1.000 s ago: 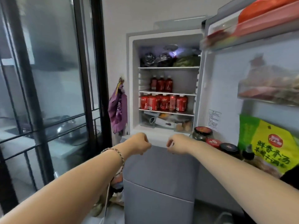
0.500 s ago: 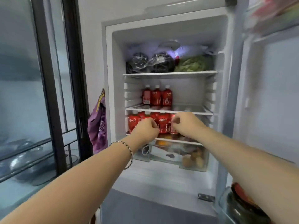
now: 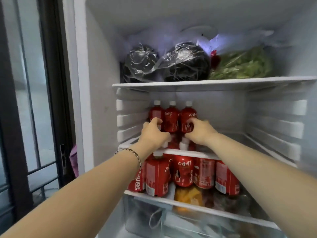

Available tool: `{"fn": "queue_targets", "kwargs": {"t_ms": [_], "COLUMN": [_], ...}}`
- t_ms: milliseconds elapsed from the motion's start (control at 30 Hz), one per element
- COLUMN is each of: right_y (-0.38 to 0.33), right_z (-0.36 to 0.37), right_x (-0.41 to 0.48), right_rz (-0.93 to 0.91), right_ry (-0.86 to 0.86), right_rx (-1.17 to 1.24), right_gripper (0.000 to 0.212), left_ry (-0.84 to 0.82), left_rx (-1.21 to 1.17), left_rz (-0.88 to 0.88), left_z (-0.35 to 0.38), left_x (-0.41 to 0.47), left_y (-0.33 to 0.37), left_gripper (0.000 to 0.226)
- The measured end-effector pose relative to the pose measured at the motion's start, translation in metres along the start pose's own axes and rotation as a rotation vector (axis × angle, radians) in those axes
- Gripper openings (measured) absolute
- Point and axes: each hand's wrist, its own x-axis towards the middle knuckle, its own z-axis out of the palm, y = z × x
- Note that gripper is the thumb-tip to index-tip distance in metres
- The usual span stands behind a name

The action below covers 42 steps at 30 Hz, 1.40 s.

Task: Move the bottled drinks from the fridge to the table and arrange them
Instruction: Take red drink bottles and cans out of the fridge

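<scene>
- One head-worn wide-angle camera, facing forward and slightly downward into the open white plastic-lined fridge.
- It stands near: the interior fills most of the frame, and the bare left forearm and bare right forearm enter from the bottom corners.

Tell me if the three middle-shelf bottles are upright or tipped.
Upright: the three red bottles stand side by side, white caps up; the left hand and right hand grip the outer two.
</scene>
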Motion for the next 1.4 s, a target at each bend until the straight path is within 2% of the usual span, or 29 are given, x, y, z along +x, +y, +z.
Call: {"fn": "queue_targets", "kwargs": {"t_ms": [67,167,233,333,400,467,567,633,700,767,967,1067,1133,1200,1233,1300,1333,1400], "right_y": [0.003,0.0,-0.002,0.003,0.01,0.019,0.026,0.03,0.035,0.041,0.032,0.029,0.03,0.033,0.034,0.039,0.039,0.037], "right_z": [0.012,0.02,0.026,0.036,0.037,0.034,0.029,0.027,0.023,0.021,0.007,-0.002,-0.003,-0.003,-0.003,-0.002,-0.002,-0.004], "right_x": [0.031,0.076,0.099,0.114,0.122,0.127,0.126,0.125,0.123,0.119,0.092,0.066,0.054,0.049,0.048,0.048,0.047,0.047], "right_rz": [0.033,0.004,-0.051,-0.088,-0.071,-0.066,-0.076,-0.065,-0.058,-0.048,-0.079,-0.144,-0.166,-0.081,-0.038,0.003,0.002,-0.01], "right_ry": [-0.052,-0.047,0.009,0.136,0.148,0.173,0.178,0.166,0.145,0.12,0.036,0.044,0.087,0.085,0.059,-0.077,-0.164,-0.273], "right_rx": [-0.046,-0.079,-0.057,-0.067,-0.042,0.033,0.135,0.199,0.287,0.34,0.24,0.256,0.479,0.789,0.868,0.866,0.85,0.832], "right_gripper": [0.071,0.074,0.07,0.068,0.071,0.065,0.058,0.059,0.063,0.064,0.069,0.071,0.079,0.091,0.097,0.107,0.1,0.069], "left_ry": [-0.043,-0.095,-0.113,-0.119,-0.178,-0.271,-0.2,-0.172,-0.197,-0.247,-0.363,-0.445,-0.46,-0.418,-0.394,-0.409,-0.428,-0.456], "left_rx": [0.06,0.122,0.206,0.251,0.259,0.328,0.415,0.368,0.331,0.257,-0.021,-0.198,-0.307,-0.362,-0.388,-0.422,-0.428,-0.436], "left_rz": [-0.05,-0.099,-0.068,0.069,0.078,0.072,0.043,0.024,0.05,0.05,0.138,0.205,0.229,0.248,0.245,0.211,0.199,0.173], "left_z": [0.007,0.015,0.02,0.027,0.032,0.04,0.048,0.053,0.045,0.038,0.024,0.018,0.018,0.02,0.021,0.023,0.023,0.026], "left_x": [0.035,0.091,0.123,0.149,0.168,0.184,0.194,0.199,0.189,0.179,0.145,0.123,0.114,0.107,0.104,0.099,0.096,0.094], "left_y": [-0.007,-0.012,-0.011,-0.011,-0.013,-0.011,-0.007,-0.01,-0.007,-0.007,-0.009,-0.007,-0.006,-0.008,-0.009,-0.012,-0.013,-0.016], "left_gripper": [0.071,0.094,0.095,0.088,0.097,0.105,0.136,0.146,0.14,0.121,0.099,0.064,0.07,0.096,0.111,0.132,0.131,0.121]}}
